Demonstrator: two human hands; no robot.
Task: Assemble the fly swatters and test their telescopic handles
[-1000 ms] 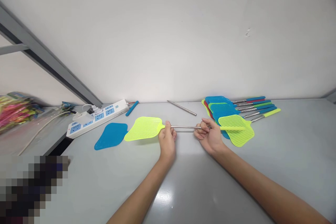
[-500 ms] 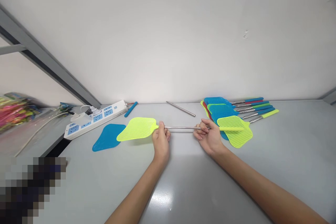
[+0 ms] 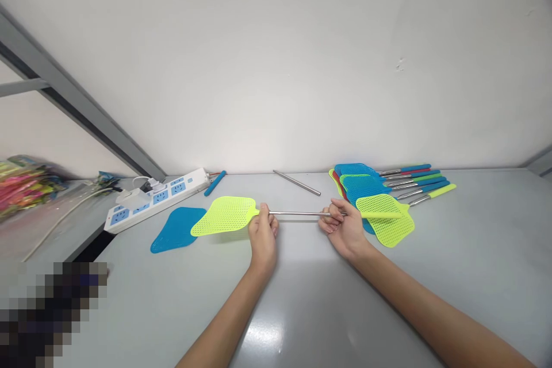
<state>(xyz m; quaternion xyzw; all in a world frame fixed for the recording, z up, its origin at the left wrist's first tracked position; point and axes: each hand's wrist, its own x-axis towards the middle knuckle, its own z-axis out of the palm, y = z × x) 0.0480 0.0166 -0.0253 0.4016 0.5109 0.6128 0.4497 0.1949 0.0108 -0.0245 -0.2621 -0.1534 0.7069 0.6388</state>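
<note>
A yellow fly swatter sits level above the table: left hand pinching its neck beside the mesh, right hand, fingers curled round the rod near the grip.

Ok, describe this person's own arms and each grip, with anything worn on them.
The left grip and right grip are bare human hands; no glove or ring shows. The left forearm and right forearm taper toward the wrists, with no sleeve, watch, bracelet, cable or marking visible. Their upper parts are out of view.
</note>
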